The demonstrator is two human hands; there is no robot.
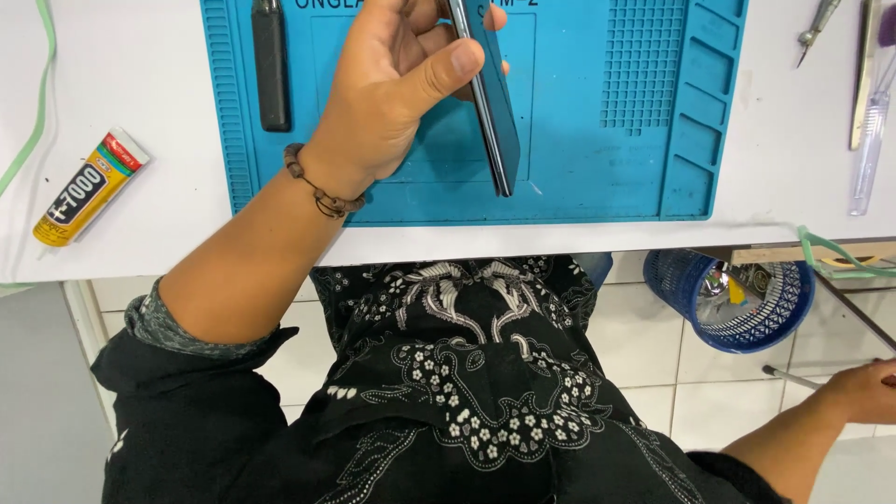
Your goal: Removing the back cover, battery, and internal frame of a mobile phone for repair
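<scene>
My left hand (397, 84) grips a dark slim phone (493, 103), held on edge above the blue silicone work mat (597, 177), thumb pressed against its side. A beaded bracelet circles that wrist. My right hand (863, 392) is down low at the far right, below the table's height, over the tiled floor; its fingers curl at the frame's edge beside a thin metal rod (793, 376), and whether it holds anything is hidden.
A black tool (271, 65) lies on the mat's left side. A yellow glue tube (89, 187) rests on the white table at left. Tweezers and a clear toothbrush (868, 140) lie at right. A blue mesh bin (737, 299) stands under the table.
</scene>
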